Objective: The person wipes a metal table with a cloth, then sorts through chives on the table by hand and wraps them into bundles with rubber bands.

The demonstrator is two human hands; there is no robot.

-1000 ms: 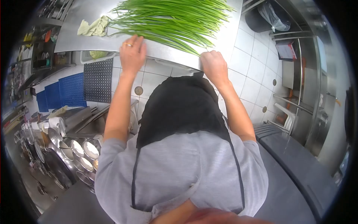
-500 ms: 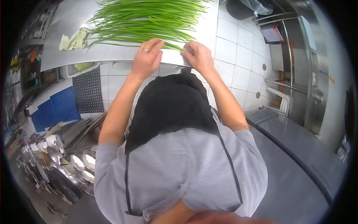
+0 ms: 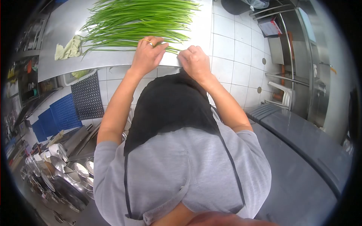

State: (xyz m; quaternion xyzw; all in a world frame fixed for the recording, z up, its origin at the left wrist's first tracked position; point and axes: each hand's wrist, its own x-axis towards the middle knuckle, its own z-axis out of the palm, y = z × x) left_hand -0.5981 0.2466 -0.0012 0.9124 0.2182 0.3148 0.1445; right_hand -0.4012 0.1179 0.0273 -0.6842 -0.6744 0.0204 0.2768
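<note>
Long green chives lie side by side in a wide layer on the steel table, their cut ends toward the right. My left hand, with a ring on one finger, is curled over the near stalks, thumb and fingers closed on a few of them. Close by on the right, my right hand is closed at the ends of those same stalks, over the table's front edge. Its fingertips are partly hidden. A crumpled pale cloth rests left of the chives.
Below the table at left is a white basket holding something green. Blue mats and a dark perforated mat lie on the tiled floor. Metal bowls stand behind on the left; a grey counter is on the right.
The view has shifted slightly, so the table and chives sit further left. My right hand has gone from spread, bent fingers to a tighter closed shape near the stalk ends.
</note>
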